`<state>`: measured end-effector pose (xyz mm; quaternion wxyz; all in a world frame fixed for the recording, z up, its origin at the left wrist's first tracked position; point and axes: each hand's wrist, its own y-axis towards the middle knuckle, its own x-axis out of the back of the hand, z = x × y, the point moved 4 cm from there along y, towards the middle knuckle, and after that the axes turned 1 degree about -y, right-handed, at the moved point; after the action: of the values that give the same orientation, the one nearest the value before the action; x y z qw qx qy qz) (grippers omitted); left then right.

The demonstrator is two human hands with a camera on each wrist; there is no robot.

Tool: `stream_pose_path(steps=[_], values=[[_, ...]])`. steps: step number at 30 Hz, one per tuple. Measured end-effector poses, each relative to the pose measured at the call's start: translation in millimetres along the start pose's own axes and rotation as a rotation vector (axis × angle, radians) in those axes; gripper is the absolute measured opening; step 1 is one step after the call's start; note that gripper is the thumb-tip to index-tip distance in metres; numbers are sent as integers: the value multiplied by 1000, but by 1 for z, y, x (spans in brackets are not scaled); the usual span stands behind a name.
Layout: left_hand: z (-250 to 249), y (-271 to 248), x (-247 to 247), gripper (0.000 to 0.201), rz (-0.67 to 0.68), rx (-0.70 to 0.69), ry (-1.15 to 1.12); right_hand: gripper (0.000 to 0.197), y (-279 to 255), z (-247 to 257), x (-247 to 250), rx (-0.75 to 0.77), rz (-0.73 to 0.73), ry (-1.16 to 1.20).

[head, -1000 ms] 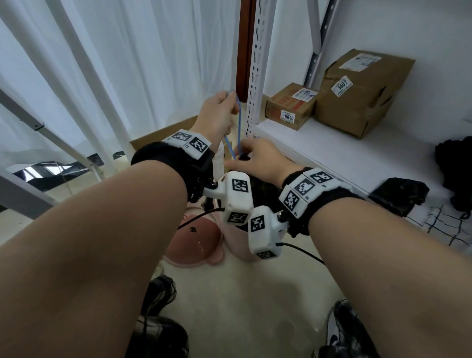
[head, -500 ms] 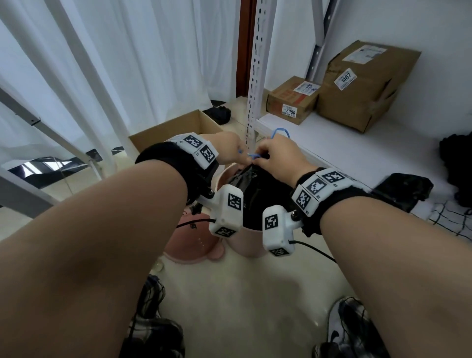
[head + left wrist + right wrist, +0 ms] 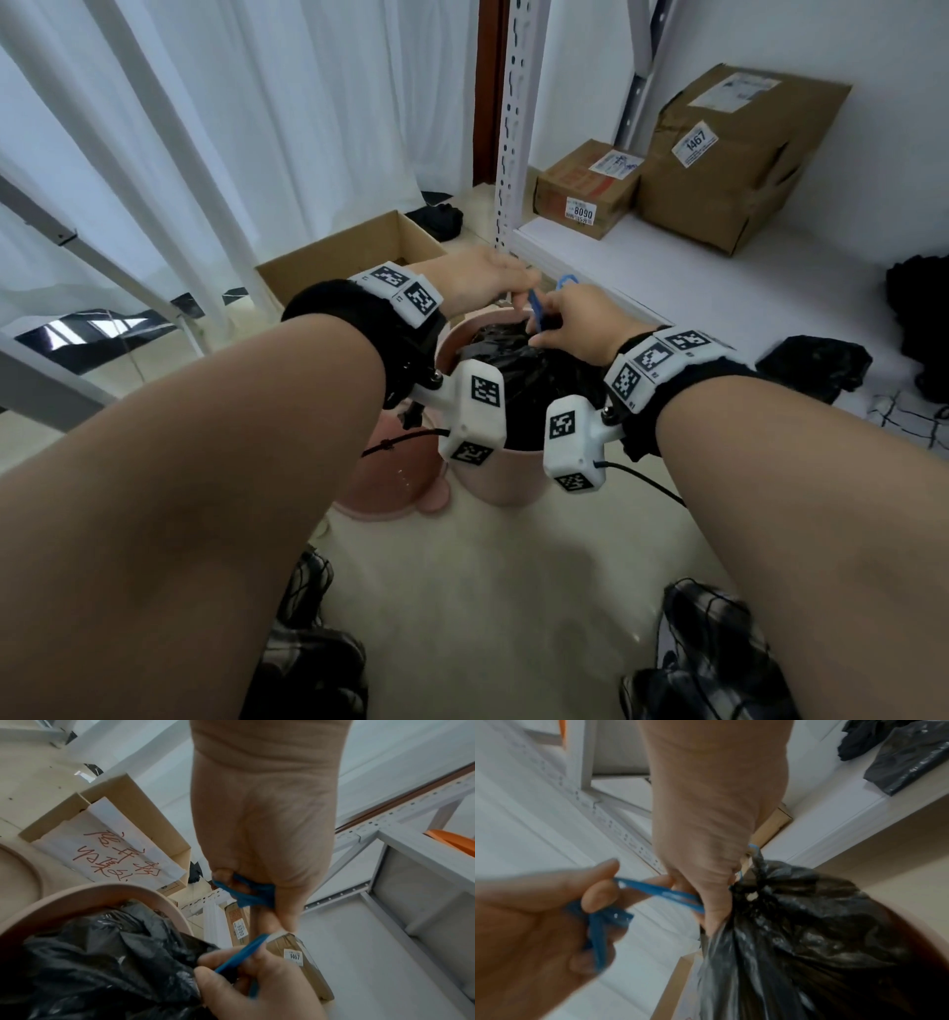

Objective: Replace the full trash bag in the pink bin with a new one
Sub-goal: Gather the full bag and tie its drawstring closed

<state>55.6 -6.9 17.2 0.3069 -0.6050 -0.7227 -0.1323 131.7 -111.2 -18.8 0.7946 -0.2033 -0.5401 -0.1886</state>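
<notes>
Black bag (image 3: 518,360) sat in the pink bin (image 3: 500,483) on the floor, neck gathered at the top, beside the white shelf (image 3: 667,267). Blue drawstring (image 3: 538,312) stretched between both hands above the bin's far rim. Left hand (image 3: 477,280) clenched round one end of the drawstring, blue strip bunched between curled fingers (image 3: 226,880) in the left wrist view. Right hand (image 3: 580,321) pinched the other end close to the bag's neck, thumb (image 3: 716,914) pressed against the black plastic in the right wrist view. Small blue loop (image 3: 565,280) stood up just beyond the right hand. Pink lid (image 3: 390,483) lay flat on the floor, touching the bin's left side. Open cardboard box (image 3: 354,257) stood behind the bin, holding a sheet with red handwriting (image 3: 115,854). Two sealed parcels (image 3: 719,154) rested on the shelf, labelled 8090 and 1467. Dark crumpled bags (image 3: 816,365) lay nearer on the same shelf, well apart from the bin. White curtain (image 3: 231,128) hung behind.
</notes>
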Motion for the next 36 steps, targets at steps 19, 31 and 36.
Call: stream_pose_path(steps=[19,31,36], values=[[-9,16,-28,37,54,9,433,45,-55,-68,52,-252,-211,512],[-9,2,-19,32,-53,-89,-31,41,-17,-6,47,-90,-337,1169],[1,15,-37,26,11,-59,-10,47,-15,-4,46,-151,-406,1220]])
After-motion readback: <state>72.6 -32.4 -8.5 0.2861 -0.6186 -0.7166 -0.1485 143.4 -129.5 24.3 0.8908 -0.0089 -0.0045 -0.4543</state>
